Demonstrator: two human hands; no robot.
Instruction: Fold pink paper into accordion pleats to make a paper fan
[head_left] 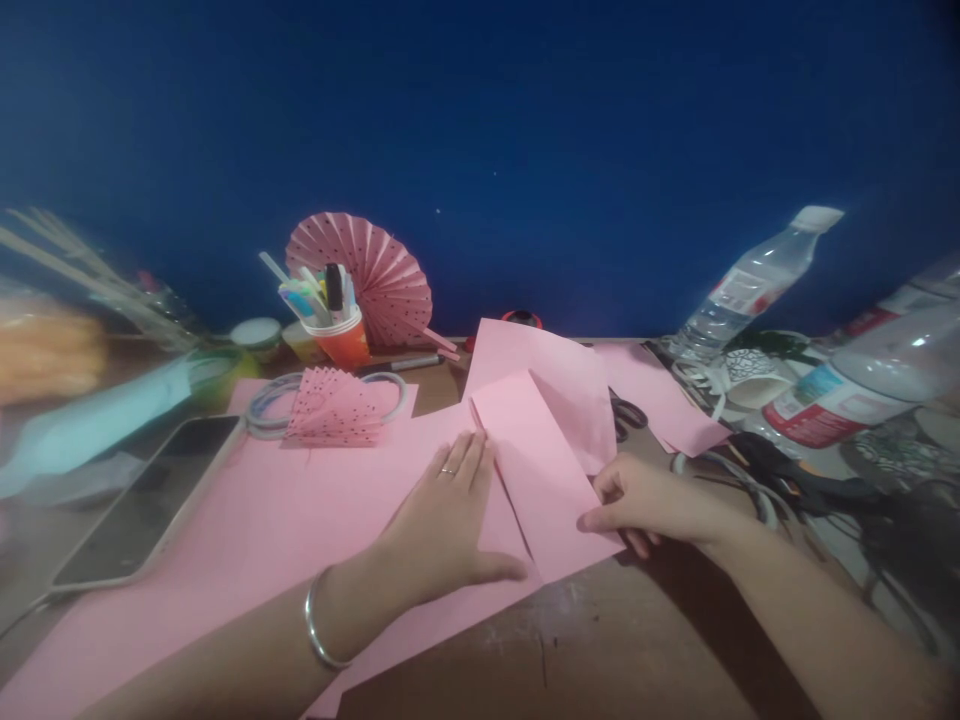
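Spread flat, my left hand (442,530) presses on pink paper (300,540) that covers much of the table. The thumb reaches toward a crease or edge where a narrower pink sheet (536,470) rises slightly. My right hand (637,505) pinches that sheet at its lower right edge, thumb on top and fingers curled beneath. Behind it leans another pink sheet (544,380). Beyond my left hand a small pleated piece of dotted pink paper (335,410) lies on a roll of tape or cable, which I cannot make out.
A phone (150,500) lies at left. At the back stand a cup of pens (345,340) and a dotted pink paper fan (367,270). Scissors (628,412) lie partly under paper. Plastic bottles (750,285), cables (757,490) and a tipped white cup (757,385) crowd the right.
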